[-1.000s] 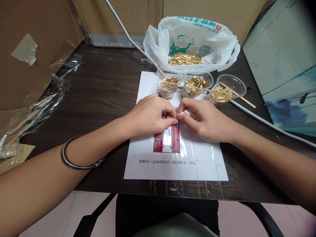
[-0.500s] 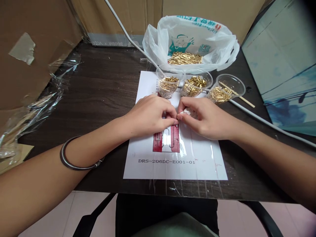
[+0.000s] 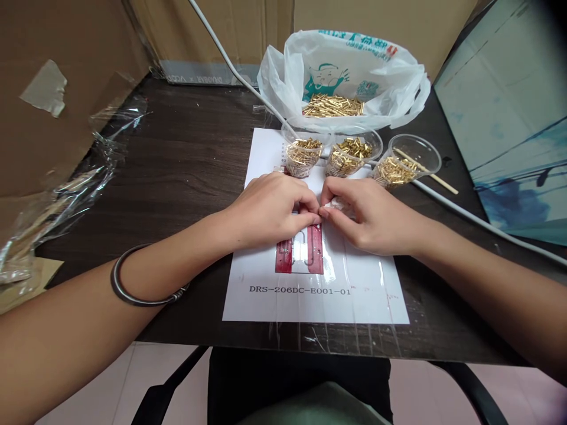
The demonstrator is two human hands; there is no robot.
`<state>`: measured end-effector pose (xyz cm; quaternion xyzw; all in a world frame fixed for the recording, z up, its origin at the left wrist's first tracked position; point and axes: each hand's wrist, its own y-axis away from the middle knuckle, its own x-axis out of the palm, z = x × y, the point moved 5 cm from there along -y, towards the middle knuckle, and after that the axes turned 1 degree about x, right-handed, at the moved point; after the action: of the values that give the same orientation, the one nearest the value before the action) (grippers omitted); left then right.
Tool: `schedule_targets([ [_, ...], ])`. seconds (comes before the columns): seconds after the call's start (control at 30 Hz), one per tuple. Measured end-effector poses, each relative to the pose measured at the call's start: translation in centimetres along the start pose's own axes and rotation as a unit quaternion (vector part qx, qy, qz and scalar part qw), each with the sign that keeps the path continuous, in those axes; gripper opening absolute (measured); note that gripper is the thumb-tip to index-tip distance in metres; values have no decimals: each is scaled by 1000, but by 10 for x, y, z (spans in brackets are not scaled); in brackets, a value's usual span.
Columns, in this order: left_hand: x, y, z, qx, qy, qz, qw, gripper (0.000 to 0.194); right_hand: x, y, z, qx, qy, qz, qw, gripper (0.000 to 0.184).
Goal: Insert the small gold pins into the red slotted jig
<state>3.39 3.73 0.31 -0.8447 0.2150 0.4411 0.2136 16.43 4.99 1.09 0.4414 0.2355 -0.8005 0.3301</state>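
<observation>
My left hand (image 3: 270, 209) and my right hand (image 3: 370, 215) meet fingertip to fingertip over a white printed sheet (image 3: 310, 295) taped to the dark table. Both hands are pinched closed. A small whitish piece (image 3: 335, 204) shows inside my right fingers; what my left fingers hold is hidden. Just below the fingertips lies a red fixture (image 3: 300, 255) with light slots. A metal bangle (image 3: 142, 289) circles my left forearm.
Three clear plastic cups (image 3: 302, 154) (image 3: 353, 152) (image 3: 405, 162) of small brass pins stand behind my hands; the right one holds a wooden stick. A white plastic bag (image 3: 343, 74) with more pins sits further back. A white cable (image 3: 465, 212) crosses the table. Crumpled clear film (image 3: 66, 189) lies left.
Barely anything differs; both hands stay pinched together over the fixture, with only slight finger shifts.
</observation>
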Motion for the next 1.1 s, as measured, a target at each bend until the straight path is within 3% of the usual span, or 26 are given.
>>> schedule_targets([
  [0.47, -3, 2, 2, -8, 25, -8, 1000, 13, 10, 9, -5, 16, -54, -69, 996, 15],
  [1.1, -4, 1, 1, -6, 28, -7, 1000, 11, 10, 9, -7, 12, -67, -74, 995, 12],
])
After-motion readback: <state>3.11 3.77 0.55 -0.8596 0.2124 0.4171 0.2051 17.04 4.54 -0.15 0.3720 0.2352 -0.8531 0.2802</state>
